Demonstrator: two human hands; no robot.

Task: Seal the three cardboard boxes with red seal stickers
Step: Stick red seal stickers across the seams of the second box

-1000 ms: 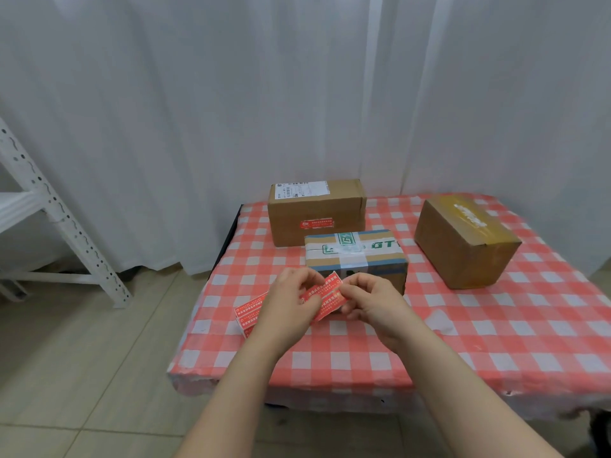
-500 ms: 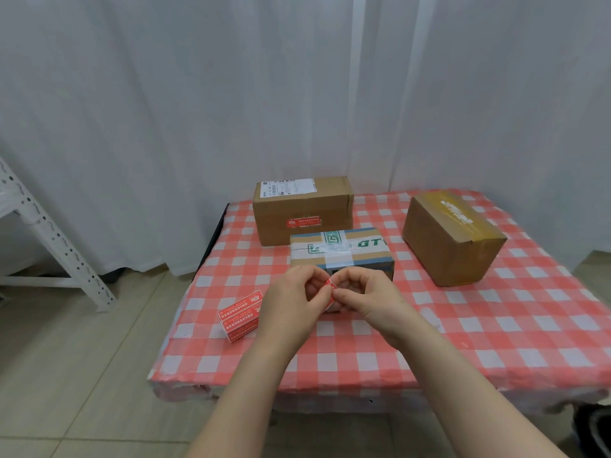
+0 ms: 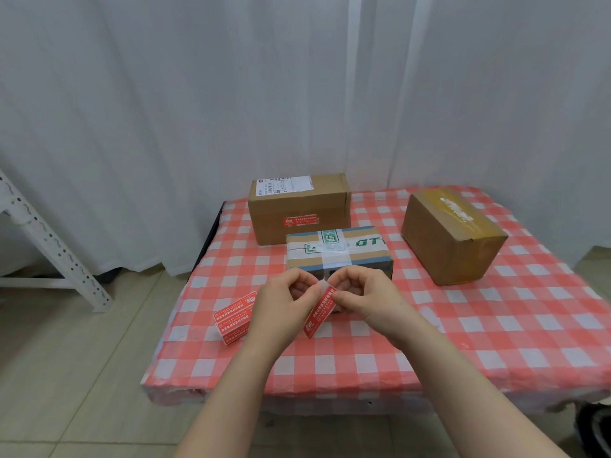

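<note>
Three cardboard boxes stand on the red-checked table (image 3: 496, 342). The far box (image 3: 297, 206) bears a red seal sticker (image 3: 301, 220) on its front face. A small taped box (image 3: 337, 251) with green print sits in the middle, and a plain brown box (image 3: 453, 236) stands at the right. In front of the small box, my left hand (image 3: 281, 305) and my right hand (image 3: 367, 299) pinch one red seal sticker (image 3: 319, 314) between them; its white backing shows at the top, between the fingertips. More red stickers (image 3: 233, 317) lie on the table to the left of my left hand.
White curtains hang behind the table. A white metal rack leg (image 3: 49, 246) stands on the tiled floor at the left. A dark round object (image 3: 595, 431) shows at the bottom right corner. A clear scrap (image 3: 433, 317) lies on the cloth right of my right forearm.
A second ago both hands held the sticker strip. The rest of the strip now lies on the table, and one sticker hangs lower between my fingers, its white backing showing at the top.
</note>
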